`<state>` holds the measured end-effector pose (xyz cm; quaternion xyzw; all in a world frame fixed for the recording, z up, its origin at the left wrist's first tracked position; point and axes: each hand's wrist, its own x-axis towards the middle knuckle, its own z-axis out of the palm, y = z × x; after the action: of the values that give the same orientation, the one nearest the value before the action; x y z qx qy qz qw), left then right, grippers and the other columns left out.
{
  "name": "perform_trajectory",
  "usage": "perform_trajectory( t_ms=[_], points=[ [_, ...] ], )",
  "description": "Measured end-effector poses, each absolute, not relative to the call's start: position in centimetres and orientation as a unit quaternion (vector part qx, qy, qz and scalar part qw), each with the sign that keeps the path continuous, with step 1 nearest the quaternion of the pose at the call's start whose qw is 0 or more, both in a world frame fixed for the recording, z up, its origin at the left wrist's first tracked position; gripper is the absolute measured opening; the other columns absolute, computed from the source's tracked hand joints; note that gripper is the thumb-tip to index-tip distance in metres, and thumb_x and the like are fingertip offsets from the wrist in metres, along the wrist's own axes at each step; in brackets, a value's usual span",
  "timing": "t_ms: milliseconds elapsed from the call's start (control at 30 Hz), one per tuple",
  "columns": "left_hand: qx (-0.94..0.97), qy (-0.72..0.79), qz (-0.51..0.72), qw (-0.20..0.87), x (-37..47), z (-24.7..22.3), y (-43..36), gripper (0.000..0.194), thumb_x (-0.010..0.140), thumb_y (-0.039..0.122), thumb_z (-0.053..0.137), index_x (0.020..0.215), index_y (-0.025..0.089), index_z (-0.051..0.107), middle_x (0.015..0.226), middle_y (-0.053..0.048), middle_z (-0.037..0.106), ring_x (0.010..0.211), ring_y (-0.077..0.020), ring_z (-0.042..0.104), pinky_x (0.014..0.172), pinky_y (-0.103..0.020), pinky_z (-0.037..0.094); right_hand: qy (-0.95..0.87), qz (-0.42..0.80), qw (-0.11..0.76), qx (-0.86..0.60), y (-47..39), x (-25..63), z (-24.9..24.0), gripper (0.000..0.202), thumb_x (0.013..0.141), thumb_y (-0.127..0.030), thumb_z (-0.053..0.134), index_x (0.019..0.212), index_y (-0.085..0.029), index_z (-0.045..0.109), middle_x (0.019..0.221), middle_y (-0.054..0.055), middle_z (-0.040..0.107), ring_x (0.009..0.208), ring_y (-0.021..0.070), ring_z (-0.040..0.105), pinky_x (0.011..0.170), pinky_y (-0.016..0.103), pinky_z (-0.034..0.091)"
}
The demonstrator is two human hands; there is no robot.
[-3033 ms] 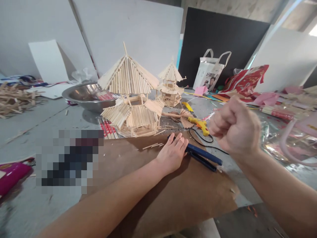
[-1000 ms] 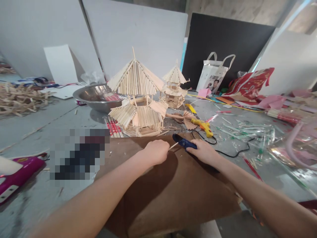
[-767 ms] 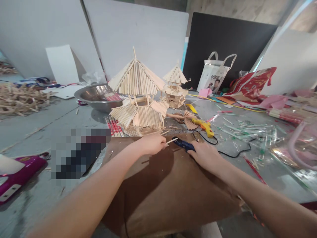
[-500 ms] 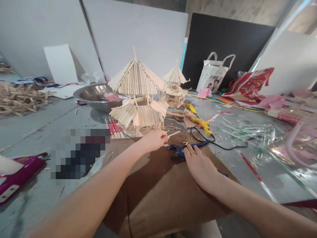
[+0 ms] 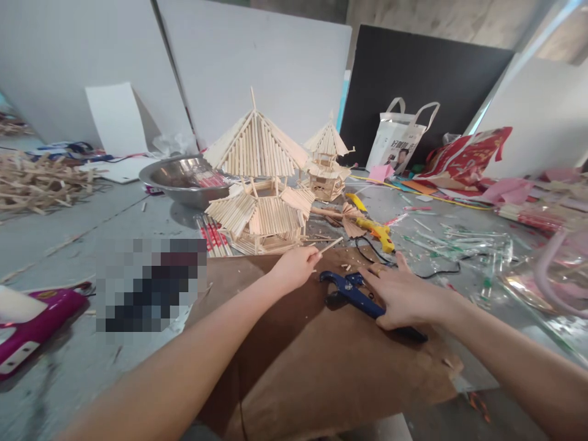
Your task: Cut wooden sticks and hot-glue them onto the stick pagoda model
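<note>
My left hand (image 5: 296,264) pinches a thin wooden stick (image 5: 331,245), whose tip points up and to the right. On the brown sheet (image 5: 294,355) lies a blue two-handled hand tool (image 5: 351,294), possibly a cutter; its exact kind is unclear. My right hand (image 5: 404,297) is spread over the right part of that tool, fingers apart, with the thumb by one handle. Whether it bears on the tool cannot be seen. Short stick pieces (image 5: 346,267) lie beyond the tool. Just past my left hand stands a pavilion model (image 5: 271,214) built of wooden sticks.
Behind stands a smaller stick pavilion (image 5: 325,165). A metal bowl (image 5: 184,196) is at left, near a stick pile (image 5: 46,180). A yellow glue gun (image 5: 379,231) with a black cord lies at right, before scattered clear plastic strips (image 5: 459,239). A magenta power strip (image 5: 46,324) sits at left.
My right hand has lifted and shifted right, its fingers spreading. The blue tool has turned, and more of it shows. My left hand moved slightly right and down with the stick.
</note>
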<state>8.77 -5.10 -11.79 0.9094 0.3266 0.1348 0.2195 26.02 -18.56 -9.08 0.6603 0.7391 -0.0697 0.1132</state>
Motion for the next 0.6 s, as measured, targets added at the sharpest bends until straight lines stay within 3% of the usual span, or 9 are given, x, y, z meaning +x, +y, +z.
perform_trajectory(
  t_ms=[100, 200, 367, 600],
  points=[
    [0.889, 0.354, 0.149, 0.248, 8.9, -12.0, -5.2, 0.029, 0.081, 0.029, 0.031, 0.073, 0.015, 0.055, 0.06, 0.0, 0.052, 0.057, -0.0119, 0.047, 0.055, -0.023, 0.033, 0.746, -0.047, 0.093, 0.658, -18.8, 25.9, -9.4, 0.063, 0.052, -0.025, 0.054, 0.112, -0.009, 0.047, 0.088, 0.014, 0.059, 0.086, 0.0284, 0.053, 0.088, 0.048, 0.025],
    [0.872, 0.354, 0.164, 0.296, 9.1, -11.8, -5.3, 0.028, 0.081, 0.03, 0.03, 0.073, 0.015, 0.053, 0.051, 0.003, 0.045, 0.05, -0.0104, 0.042, 0.051, -0.021, 0.031, 0.727, -0.01, 0.09, 0.681, -19.0, 25.6, -10.0, 0.038, 0.058, -0.019, 0.047, 0.094, -0.011, 0.054, 0.084, 0.014, 0.059, 0.079, 0.0263, 0.055, 0.071, 0.037, 0.037],
    [0.851, 0.344, 0.208, 0.339, 9.2, -11.3, -5.9, 0.028, 0.081, 0.031, 0.03, 0.066, 0.016, 0.049, 0.047, 0.004, 0.041, 0.047, -0.0095, 0.039, 0.048, -0.021, 0.03, 0.664, -0.035, 0.026, 0.746, -18.6, 26.4, -10.4, 0.027, 0.065, -0.02, 0.042, 0.09, -0.015, 0.051, 0.088, 0.011, 0.059, 0.078, 0.024, 0.056, 0.064, 0.031, 0.036],
    [0.817, 0.338, 0.23, 0.407, 9.4, -11.2, -6.1, 0.03, 0.08, 0.033, 0.031, 0.063, 0.015, 0.048, 0.045, 0.005, 0.039, 0.045, -0.0087, 0.037, 0.046, -0.02, 0.029, 0.631, -0.129, -0.049, 0.764, -17.9, 27.3, -8.8, 0.016, 0.066, -0.024, 0.041, 0.078, -0.018, 0.048, 0.081, 0.007, 0.059, 0.071, 0.0194, 0.054, 0.058, 0.026, 0.033]
  ],
)
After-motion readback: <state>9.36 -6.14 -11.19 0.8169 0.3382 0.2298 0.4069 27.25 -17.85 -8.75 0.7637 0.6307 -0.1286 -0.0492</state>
